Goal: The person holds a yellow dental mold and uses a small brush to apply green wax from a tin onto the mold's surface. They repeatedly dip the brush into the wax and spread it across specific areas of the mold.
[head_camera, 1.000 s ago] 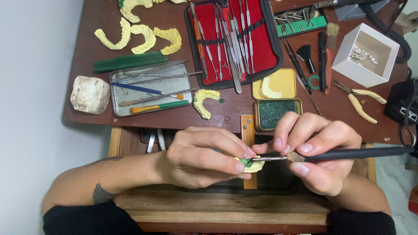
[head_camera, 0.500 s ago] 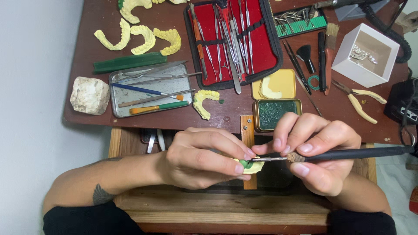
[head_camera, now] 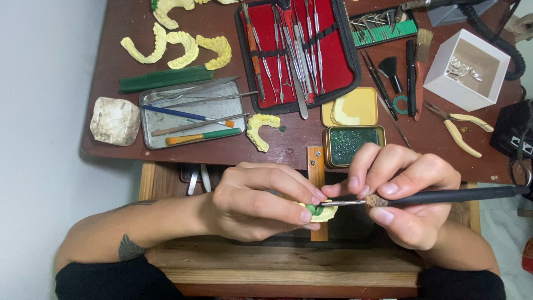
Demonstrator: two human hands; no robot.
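left hand [head_camera: 255, 203]: fingers clamped on small yellow dental cast [head_camera: 323, 213]
right hand [head_camera: 408, 194]: pinched shut on black-handled tool [head_camera: 444, 196], pen-style
tool tip: touching green wax [head_camera: 314, 209] on cast, just beside left fingertips
green tin [head_camera: 351, 145]: above grip, apart

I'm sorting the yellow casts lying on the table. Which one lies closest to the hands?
The lone cast right of the metal tray, beside the red tool case. The other casts cluster at the table's far left end.

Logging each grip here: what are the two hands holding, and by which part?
Left hand pinches a small yellow dental cast by its near edge. Right hand holds a black-handled tool near its metal tip.
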